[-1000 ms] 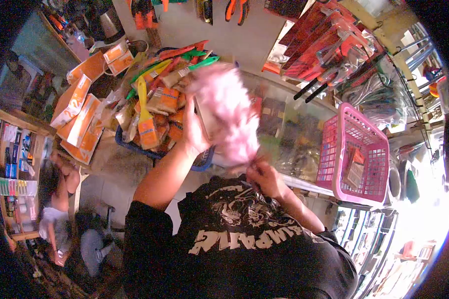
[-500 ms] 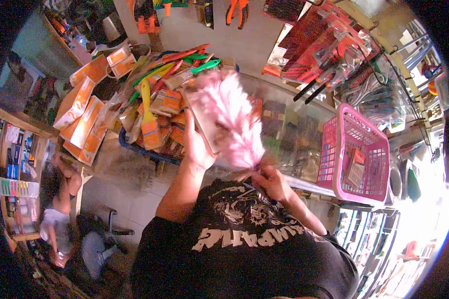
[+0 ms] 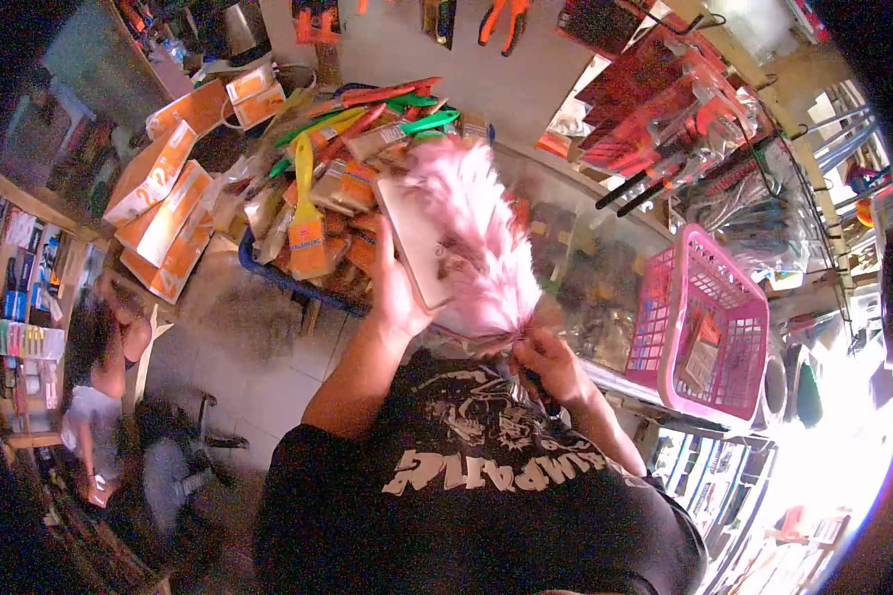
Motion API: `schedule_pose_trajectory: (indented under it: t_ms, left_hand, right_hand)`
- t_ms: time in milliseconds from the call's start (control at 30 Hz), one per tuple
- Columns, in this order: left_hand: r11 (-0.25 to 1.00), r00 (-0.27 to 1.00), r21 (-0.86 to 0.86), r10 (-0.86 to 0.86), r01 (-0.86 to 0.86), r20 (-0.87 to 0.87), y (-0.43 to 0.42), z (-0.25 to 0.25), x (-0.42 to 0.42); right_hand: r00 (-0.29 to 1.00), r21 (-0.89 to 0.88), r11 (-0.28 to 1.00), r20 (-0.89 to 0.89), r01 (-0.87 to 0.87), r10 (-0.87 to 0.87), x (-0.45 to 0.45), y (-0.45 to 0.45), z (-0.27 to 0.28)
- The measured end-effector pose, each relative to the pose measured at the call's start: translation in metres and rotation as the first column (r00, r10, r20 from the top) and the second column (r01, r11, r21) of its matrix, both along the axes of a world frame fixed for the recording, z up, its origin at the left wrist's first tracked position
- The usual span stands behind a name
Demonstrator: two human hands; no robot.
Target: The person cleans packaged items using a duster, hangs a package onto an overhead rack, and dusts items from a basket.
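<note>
My left hand (image 3: 403,297) grips a flat, pale, box-like item (image 3: 414,243) by its lower left edge, holding it tilted in front of my chest. A fluffy pink feather duster (image 3: 474,233) lies across the item's right side, hiding much of its face. My right hand (image 3: 552,365) is closed around the duster's lower end, where the feathers gather; its handle is mostly hidden. Just beyond my left hand, a blue tray (image 3: 268,276) is heaped with paintbrushes, including one with a yellow handle (image 3: 306,188) and one with a green handle (image 3: 431,123).
Orange-and-white boxes (image 3: 164,213) stand left of the tray. A pink plastic basket (image 3: 677,317) with packaged items sits on the glass counter to the right. Packaged tools (image 3: 655,109) hang above it. A person (image 3: 97,416) is at the lower left beside shelves.
The duster has shifted a little rightward and down along the pale item, whose face shows more now. Both hands keep their holds. The whole view has shifted slightly.
</note>
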State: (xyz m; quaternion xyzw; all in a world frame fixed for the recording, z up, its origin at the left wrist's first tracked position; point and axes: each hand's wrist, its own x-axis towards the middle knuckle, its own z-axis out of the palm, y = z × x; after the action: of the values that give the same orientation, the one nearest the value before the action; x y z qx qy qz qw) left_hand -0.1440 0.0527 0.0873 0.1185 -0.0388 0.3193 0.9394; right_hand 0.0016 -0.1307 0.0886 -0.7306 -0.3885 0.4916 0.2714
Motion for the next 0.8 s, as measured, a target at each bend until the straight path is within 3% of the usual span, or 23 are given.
schedule_pose_trajectory:
  t_ms: [33,67,100,167,200,233,267,333,367,433,467,500,600,633,700,733,767,800]
  left_hand:
    - [0.998,0.997,0.032,-0.054,0.053,0.057,0.003,-0.007,0.000]
    - [0.999,0.988,0.037,0.033,-0.028,-0.153,0.001,-0.013,-0.002]
    - [0.993,0.927,0.059,0.114,-0.099,-0.358,-0.004,-0.013,-0.006]
    - [0.987,0.895,0.049,0.160,-0.154,-0.417,-0.008,-0.008,-0.003]
    - [0.989,0.951,0.004,0.140,-0.145,-0.275,-0.005,0.001,0.002]
    - [0.999,0.996,0.015,0.045,-0.044,-0.079,0.001,-0.009,0.001]
    - [0.997,0.992,0.047,-0.058,0.053,0.116,0.006,-0.021,0.000]
    - [0.996,0.989,-0.092,-0.031,0.018,-0.143,-0.010,0.015,0.000]
    - [0.997,0.969,0.045,0.072,-0.063,-0.237,-0.009,0.009,-0.002]
    - [0.931,0.861,0.321,0.301,-0.173,-0.410,-0.009,0.008,-0.005]
    - [0.995,0.977,-0.025,0.094,-0.101,-0.190,-0.006,0.012,0.001]
    - [1.000,1.000,-0.011,-0.024,0.024,-0.007,0.001,0.006,-0.004]
    - [0.986,0.997,-0.149,-0.081,0.081,0.003,-0.002,-0.002,-0.001]
    - [0.998,0.995,0.003,-0.070,0.071,-0.066,0.006,-0.021,0.001]
    - [0.992,0.983,0.044,0.108,-0.115,0.151,-0.002,-0.008,0.003]
    - [0.990,0.988,-0.083,0.106,-0.116,-0.108,0.000,-0.001,0.003]
    - [0.994,0.995,-0.058,0.089,-0.092,-0.048,0.001,-0.008,0.000]
    - [0.996,0.995,-0.064,0.057,-0.062,-0.077,0.000,-0.013,-0.002]
  right_hand:
    - [0.995,-0.024,0.997,0.066,-0.073,0.074,0.002,0.000,0.001]
    - [0.982,-0.055,0.989,0.126,-0.137,0.143,0.002,-0.001,0.001]
    - [0.953,0.027,0.967,0.179,-0.255,0.246,-0.002,0.003,0.022]
    - [0.996,0.059,0.995,-0.007,-0.083,0.084,-0.004,0.000,0.008]
    - [0.996,0.065,0.998,-0.093,-0.003,0.009,-0.002,0.001,0.005]
    - [0.996,-0.054,0.998,-0.091,0.015,-0.020,0.000,0.002,0.007]
    - [0.997,-0.049,0.998,-0.059,-0.050,0.047,0.000,0.004,0.011]
    - [0.986,-0.045,0.985,-0.007,-0.166,0.166,-0.006,0.004,0.021]
    - [0.973,0.109,0.972,-0.078,-0.207,0.216,-0.008,0.002,0.021]
    - [0.995,0.022,0.997,-0.069,-0.072,0.073,-0.010,0.002,0.017]
    - [0.998,-0.017,1.000,-0.054,-0.011,0.010,-0.009,0.004,0.016]
    - [0.987,-0.049,0.996,-0.137,0.072,-0.079,-0.009,0.003,0.012]
    - [0.993,0.176,0.978,0.040,-0.112,0.107,-0.015,0.001,0.004]
    - [0.966,0.033,0.981,-0.168,-0.193,0.196,-0.013,0.004,0.021]
    - [0.990,0.025,0.998,-0.131,-0.057,0.059,-0.014,0.004,0.019]
    - [0.994,0.024,1.000,-0.110,0.007,-0.004,-0.013,0.005,0.016]
    - [0.986,0.083,0.991,-0.139,0.101,-0.089,-0.012,0.003,0.006]
    - [0.997,0.047,0.999,-0.082,-0.003,0.007,-0.012,0.002,0.011]
